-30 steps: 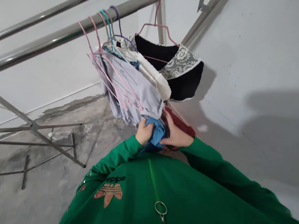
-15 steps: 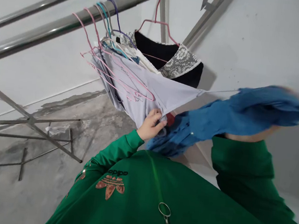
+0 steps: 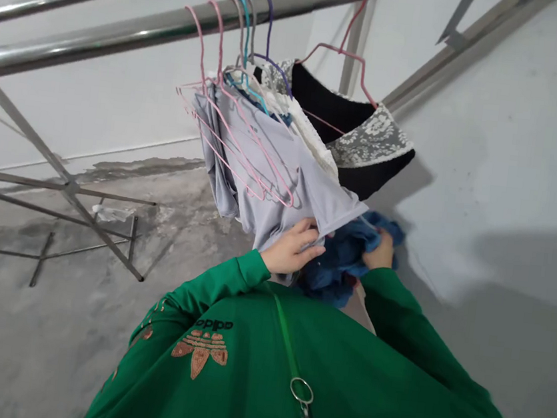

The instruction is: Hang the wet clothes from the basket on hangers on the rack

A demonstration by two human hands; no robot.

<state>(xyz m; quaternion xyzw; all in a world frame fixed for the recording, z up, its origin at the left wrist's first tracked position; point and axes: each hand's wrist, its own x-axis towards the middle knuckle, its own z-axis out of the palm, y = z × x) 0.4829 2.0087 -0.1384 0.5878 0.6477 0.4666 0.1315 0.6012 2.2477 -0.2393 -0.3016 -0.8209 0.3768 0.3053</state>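
My left hand [image 3: 294, 248] has its fingers closed on the lower edge of a pale lavender garment [image 3: 283, 169], whose kind I cannot make out. Just to the right, my right hand [image 3: 380, 249] grips a bunched blue garment [image 3: 338, 253], which hangs in folds below the lavender cloth. The lavender garment hangs from the rail among thin pink hangers [image 3: 228, 119]. Something red and pale shows partly beneath the blue cloth. Behind it hangs a black garment with a white lace collar [image 3: 374, 139] on a dark pink hanger [image 3: 340, 50].
A metal rail [image 3: 142, 38] carries the hangers, including a turquoise hanger [image 3: 246, 37] and a purple hanger [image 3: 270, 27]. Crossed metal legs [image 3: 67, 188] stand at left on the stained floor [image 3: 93, 335]. A white wall [image 3: 515, 162] rises at right.
My right hand has come down and inward with the blue garment, which is now bunched. The lavender corner, drawn out to the right before, has slackened. My view has shifted left.
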